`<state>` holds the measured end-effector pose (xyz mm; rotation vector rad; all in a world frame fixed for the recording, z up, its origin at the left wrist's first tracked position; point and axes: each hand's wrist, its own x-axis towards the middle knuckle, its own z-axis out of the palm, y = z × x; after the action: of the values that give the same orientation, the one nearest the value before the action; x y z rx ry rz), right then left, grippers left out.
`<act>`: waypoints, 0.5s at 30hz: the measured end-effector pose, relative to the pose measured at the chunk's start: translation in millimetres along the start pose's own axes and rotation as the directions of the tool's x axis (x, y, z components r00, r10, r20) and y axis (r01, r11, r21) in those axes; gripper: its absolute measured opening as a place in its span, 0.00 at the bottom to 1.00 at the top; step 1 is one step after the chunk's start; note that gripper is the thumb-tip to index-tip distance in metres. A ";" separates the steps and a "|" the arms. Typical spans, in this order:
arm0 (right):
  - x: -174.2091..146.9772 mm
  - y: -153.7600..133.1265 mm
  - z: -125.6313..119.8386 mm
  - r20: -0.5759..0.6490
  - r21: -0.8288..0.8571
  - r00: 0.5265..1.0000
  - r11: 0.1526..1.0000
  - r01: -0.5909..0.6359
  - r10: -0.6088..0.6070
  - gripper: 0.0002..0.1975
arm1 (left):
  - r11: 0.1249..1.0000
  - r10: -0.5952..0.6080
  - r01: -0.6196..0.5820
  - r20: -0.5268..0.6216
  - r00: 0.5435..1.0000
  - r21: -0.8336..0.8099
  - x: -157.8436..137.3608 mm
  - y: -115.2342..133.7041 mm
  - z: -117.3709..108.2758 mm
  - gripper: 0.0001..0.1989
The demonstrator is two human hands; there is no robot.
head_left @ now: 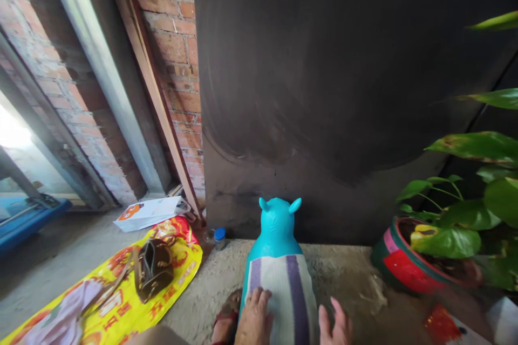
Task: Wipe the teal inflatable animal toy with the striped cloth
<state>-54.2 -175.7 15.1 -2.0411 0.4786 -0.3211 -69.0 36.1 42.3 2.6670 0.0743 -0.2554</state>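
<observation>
Left hand (pixel 254 319) lies flat, right hand (pixel 335 326) fingers spread, on striped cloth (pixel 285 291) covering glossy turquoise toy (pixel 277 226).

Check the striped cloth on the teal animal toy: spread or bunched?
Spread. The striped cloth lies flat over the teal toy's back, stripes running straight; left hand rests on it.
</observation>
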 end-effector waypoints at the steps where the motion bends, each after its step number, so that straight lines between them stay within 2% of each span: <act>1: 7.7 -4.0 9.4 0.023 -0.043 0.995 0.994 0.100 -0.100 0.43 | 1.000 -0.002 0.001 -0.051 0.999 -0.018 5.9 -1.6 9.4 0.29; 2: 13.3 -6.8 20.8 0.069 -0.095 0.978 0.974 0.205 -0.199 0.44 | 1.000 0.004 -0.006 -0.080 0.997 -0.024 11.6 -3.2 21.2 0.30; 4: 17.3 -7.9 46.3 0.223 -0.224 0.921 0.902 0.368 -0.321 0.38 | 1.000 0.011 -0.011 -0.108 0.994 0.003 21.5 -6.1 51.1 0.32; 5: 16.4 -6.5 58.8 0.318 -0.295 0.886 0.853 0.430 -0.337 0.33 | 1.000 0.010 -0.006 -0.145 0.989 0.030 26.0 -7.3 67.4 0.32; 7: 13.0 -3.5 80.2 0.476 -0.429 0.825 0.738 0.521 -0.305 0.27 | 0.987 -0.077 0.120 -0.341 0.937 0.107 35.2 -10.1 97.4 0.30; 9: 12.8 -5.6 95.0 0.545 -0.534 0.803 0.639 0.554 -0.241 0.26 | 0.972 -0.077 0.166 -0.444 0.892 0.164 47.0 -15.4 117.2 0.28; 11: 19.0 -15.8 104.8 0.551 -0.608 0.810 0.569 0.554 -0.201 0.25 | 0.971 -0.012 0.120 -0.456 0.890 0.209 62.5 -23.9 124.1 0.30; 15: 39.1 -44.9 118.2 0.543 -0.686 0.823 0.477 0.550 -0.169 0.26 | 0.972 0.085 0.018 -0.425 0.901 0.232 93.3 -40.3 114.5 0.32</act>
<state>38.5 -82.9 -2.2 -3.0729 -0.1713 0.1494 -0.5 21.8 -93.8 2.9052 0.1457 0.3702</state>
